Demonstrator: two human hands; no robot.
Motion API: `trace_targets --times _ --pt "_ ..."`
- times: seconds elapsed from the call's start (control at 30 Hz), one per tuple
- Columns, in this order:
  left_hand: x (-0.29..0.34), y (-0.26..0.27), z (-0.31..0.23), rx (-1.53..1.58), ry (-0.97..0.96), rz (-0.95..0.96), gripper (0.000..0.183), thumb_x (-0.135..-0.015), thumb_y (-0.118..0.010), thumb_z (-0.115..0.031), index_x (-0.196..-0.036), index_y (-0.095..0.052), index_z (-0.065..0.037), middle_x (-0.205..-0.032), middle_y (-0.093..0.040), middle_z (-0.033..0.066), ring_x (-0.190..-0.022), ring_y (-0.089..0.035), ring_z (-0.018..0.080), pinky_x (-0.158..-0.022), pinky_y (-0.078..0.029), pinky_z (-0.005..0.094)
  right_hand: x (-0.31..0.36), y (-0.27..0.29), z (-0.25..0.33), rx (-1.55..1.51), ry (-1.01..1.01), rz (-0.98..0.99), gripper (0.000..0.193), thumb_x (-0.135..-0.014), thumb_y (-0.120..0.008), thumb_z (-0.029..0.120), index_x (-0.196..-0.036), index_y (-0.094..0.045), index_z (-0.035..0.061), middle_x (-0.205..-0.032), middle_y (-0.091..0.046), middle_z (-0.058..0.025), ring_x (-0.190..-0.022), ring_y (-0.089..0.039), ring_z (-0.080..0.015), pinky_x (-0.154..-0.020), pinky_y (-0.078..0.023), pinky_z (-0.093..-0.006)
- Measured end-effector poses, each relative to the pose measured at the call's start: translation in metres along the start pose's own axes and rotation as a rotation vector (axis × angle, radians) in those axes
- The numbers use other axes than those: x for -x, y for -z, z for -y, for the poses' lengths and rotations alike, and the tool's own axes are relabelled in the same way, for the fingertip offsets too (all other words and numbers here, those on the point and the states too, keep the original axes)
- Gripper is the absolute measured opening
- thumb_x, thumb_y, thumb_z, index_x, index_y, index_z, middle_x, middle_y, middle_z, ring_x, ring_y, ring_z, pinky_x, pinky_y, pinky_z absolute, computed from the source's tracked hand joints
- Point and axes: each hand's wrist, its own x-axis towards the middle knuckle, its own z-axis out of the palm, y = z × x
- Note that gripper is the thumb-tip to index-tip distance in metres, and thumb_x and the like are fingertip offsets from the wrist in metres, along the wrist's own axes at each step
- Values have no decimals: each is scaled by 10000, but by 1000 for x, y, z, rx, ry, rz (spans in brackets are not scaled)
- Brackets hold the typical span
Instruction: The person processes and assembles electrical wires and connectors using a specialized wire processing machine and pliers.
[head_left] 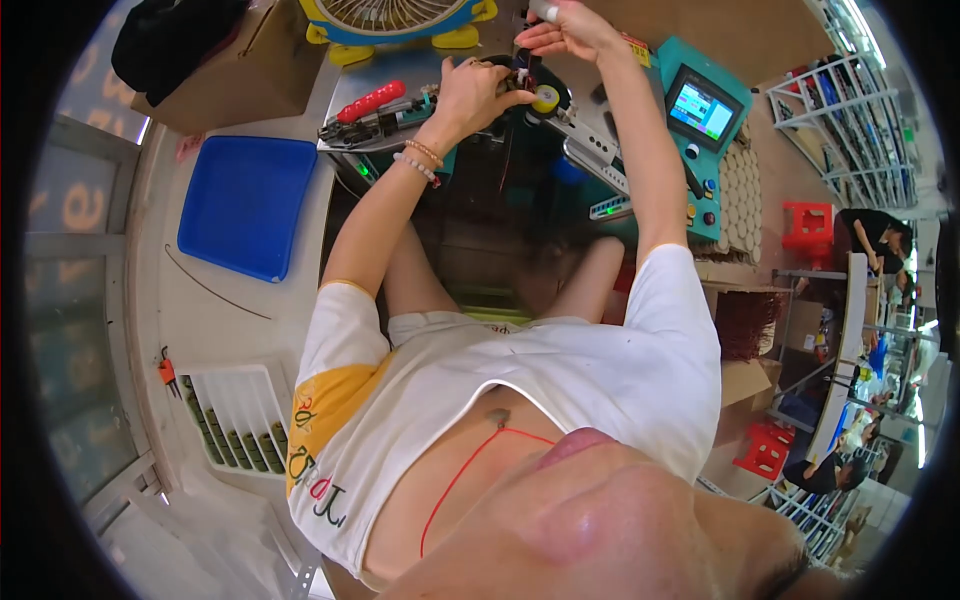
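My left hand [472,97] is at the machine on the bench, thumb and fingers bent around a small dark part with thin wires [521,78]; what lies between the fingertips is too small to make out. Just right of the thumb sits a round yellow-and-white wheel [545,98]. Higher and to the right, my right hand [572,32] is held open over the machine, fingers stretched leftward, with a white wrap [544,10] on one finger. A coiled red handle [371,101] lies left of my left hand, by a dark metal mechanism [375,130].
A teal control box [700,105] with a lit screen stands right of my right forearm. At the far edge is a yellow-and-blue fan [350,52]. Leftward are a blue tray [245,205], a cardboard box [270,75] and a white tray [233,385] holding green rolls. Red stools [808,228] stand at right.
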Motion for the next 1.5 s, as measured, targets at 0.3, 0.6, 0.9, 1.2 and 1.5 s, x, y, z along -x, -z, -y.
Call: trace_targets --times 0.3,0.6,0.9,1.2,1.5 --pt "30 17 -24 191 -221 -535 268 -800 -762 -232 -906 -605 -43 -883 -608 95 -901 -574 317 -908 -431 513 119 -33 54 585 59 93 401 -936 -624 190 -1322 -529 138 -767 -656 -20 -665 -594 -59 -573 -471 -214" --pt "99 -116 15 629 213 -244 481 -824 -614 -139 -1290 -541 -41 -1199 -602 250 -1132 -563 414 -979 -444 444 159 -112 -74 1370 563 -97 545 -776 -628 49 -1292 -528 193 -985 -595 -77 -869 -634 -299 -663 -549 -382" --pt "148 -60 -24 706 291 -114 161 -957 -531 -106 -1086 -586 -28 -919 -642 233 -857 -606 443 -701 -486 452 146 -101 -42 1419 829 -228 199 -824 -640 170 -1015 -629 115 -864 -653 -80 -812 -668 -258 -629 -538 -373" --pt "66 64 -92 1948 842 262 206 -1009 -441 -123 -1108 -547 22 -795 -547 -12 -624 -428 58 -580 -367 208 -4 11 8 906 297 354 284 -886 -634 136 -1162 -692 94 -1106 -668 -56 -1060 -588 -175 -958 -419 -274" --pt "108 40 -48 2028 735 427 347 -1041 -379 -241 -1201 -532 27 -1027 -628 94 -905 -616 166 -863 -521 312 -11 5 -4 919 183 326 379 -864 -708 342 -1229 -677 242 -1488 -420 -57 -1435 -279 -222 -1160 -223 -380"
